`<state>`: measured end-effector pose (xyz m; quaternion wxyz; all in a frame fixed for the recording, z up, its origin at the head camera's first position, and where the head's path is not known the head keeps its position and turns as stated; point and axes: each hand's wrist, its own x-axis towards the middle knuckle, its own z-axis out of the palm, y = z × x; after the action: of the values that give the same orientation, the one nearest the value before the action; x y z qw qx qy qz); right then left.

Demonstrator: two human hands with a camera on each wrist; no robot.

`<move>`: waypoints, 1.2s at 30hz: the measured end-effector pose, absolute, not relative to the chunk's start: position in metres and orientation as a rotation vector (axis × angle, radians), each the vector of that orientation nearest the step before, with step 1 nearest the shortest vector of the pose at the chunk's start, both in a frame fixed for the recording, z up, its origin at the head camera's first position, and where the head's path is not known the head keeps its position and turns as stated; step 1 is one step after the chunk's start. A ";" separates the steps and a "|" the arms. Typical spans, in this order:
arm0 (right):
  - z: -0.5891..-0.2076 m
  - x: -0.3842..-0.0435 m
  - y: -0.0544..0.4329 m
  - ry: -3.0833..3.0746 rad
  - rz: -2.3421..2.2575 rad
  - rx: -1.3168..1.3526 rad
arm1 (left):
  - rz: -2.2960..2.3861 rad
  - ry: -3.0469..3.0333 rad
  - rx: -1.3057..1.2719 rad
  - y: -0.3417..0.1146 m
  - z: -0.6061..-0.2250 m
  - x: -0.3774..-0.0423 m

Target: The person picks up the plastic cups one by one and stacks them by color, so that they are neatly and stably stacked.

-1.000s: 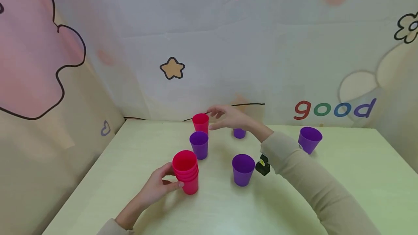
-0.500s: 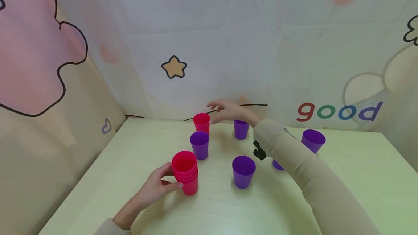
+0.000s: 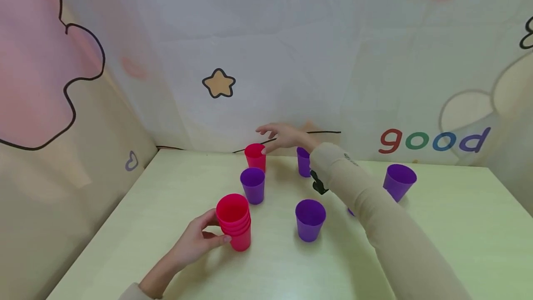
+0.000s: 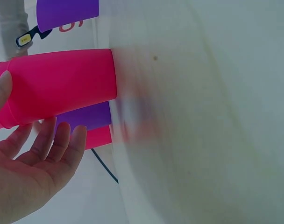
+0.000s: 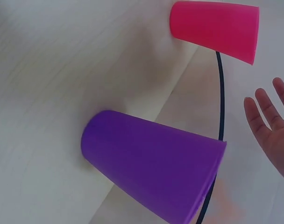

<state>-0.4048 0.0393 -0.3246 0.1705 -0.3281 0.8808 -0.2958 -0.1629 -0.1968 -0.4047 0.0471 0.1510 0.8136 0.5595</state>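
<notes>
Near the front, my left hand (image 3: 193, 242) grips a stack of pinkish-red plastic cups (image 3: 240, 233), thumb on the near side and fingers around the far side. The stack stands upright, its base at the table in the left wrist view. My right hand (image 3: 285, 135) reaches to the back with fingers extended, holding nothing. Its thumb overlaps the rim of a single red cup (image 3: 255, 159) in the head view. In the right wrist view the fingers (image 5: 267, 109) show apart from that red cup (image 5: 214, 29), with a purple cup (image 5: 149, 161) nearer the camera.
One purple cup (image 3: 252, 186) stands between the red stack and the back red cup. Another purple cup (image 3: 310, 221) is right of the stack. More purple cups stand at the back (image 3: 304, 163) and right (image 3: 398, 182), partly behind the right sleeve. A printed cloth (image 3: 266, 59) backs the table.
My right hand has moved a little left and higher, its thumb now over the back red cup's rim. The left hand keeps its grip on the stack.
</notes>
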 end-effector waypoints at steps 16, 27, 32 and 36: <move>-0.351 -0.405 0.024 2.439 -0.878 -0.825 | 1.708 2.479 0.409 -0.197 -0.404 -0.160; -0.361 -0.407 0.025 2.495 -0.835 -0.784 | 1.718 2.474 0.440 -0.197 -0.405 -0.161; -0.363 -0.406 0.024 2.506 -0.846 -0.768 | 1.714 2.482 0.424 -0.197 -0.405 -0.163; -0.363 -0.405 0.023 2.514 -0.859 -0.777 | 1.713 2.487 0.418 -0.196 -0.405 -0.162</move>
<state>-0.4055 0.0232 -0.3630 0.1857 -0.2758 0.8924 -0.3050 -0.1624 -0.1964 -0.4047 0.0465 0.1368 0.8150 0.5612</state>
